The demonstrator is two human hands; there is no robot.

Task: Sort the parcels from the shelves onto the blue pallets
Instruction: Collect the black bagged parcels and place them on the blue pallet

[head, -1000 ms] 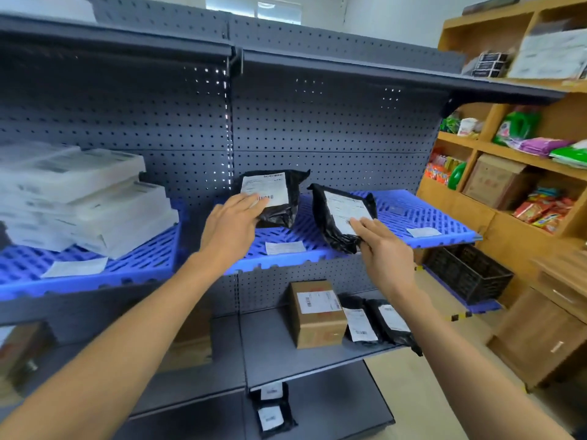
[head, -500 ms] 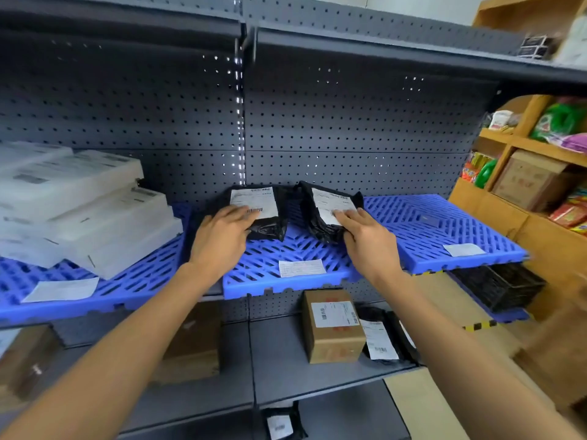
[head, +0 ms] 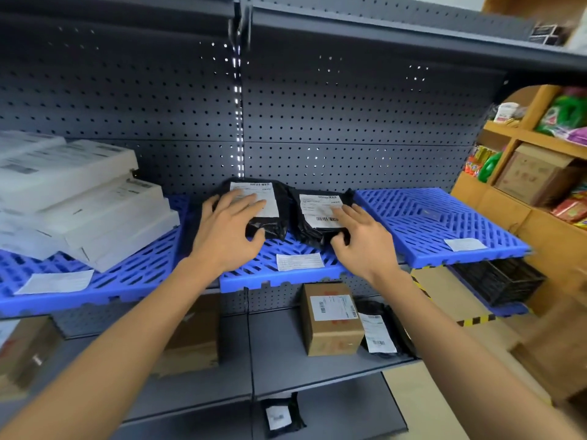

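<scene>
Two black poly-bag parcels with white labels lie side by side at the back of the middle blue pallet (head: 286,277). My left hand (head: 225,230) lies on top of the left black parcel (head: 273,198), fingers spread over its label and thumb against its front edge. My right hand (head: 362,242) covers the right black parcel (head: 317,208), with the thumb curled under its front edge. On the grey shelf below stand a labelled cardboard box (head: 330,319) and another black parcel (head: 378,331).
A stack of white flat boxes (head: 79,198) fills the left blue pallet (head: 127,281). The right blue pallet (head: 428,223) carries only a paper slip. A small black bag (head: 279,414) sits on the bottom shelf. Wooden shelving (head: 540,185) and a black basket (head: 502,281) stand to the right.
Both hands have brought the two black parcels from tilted upright down flat onto the middle blue pallet and pushed them back toward the pegboard. My view has shifted closer and lower.
</scene>
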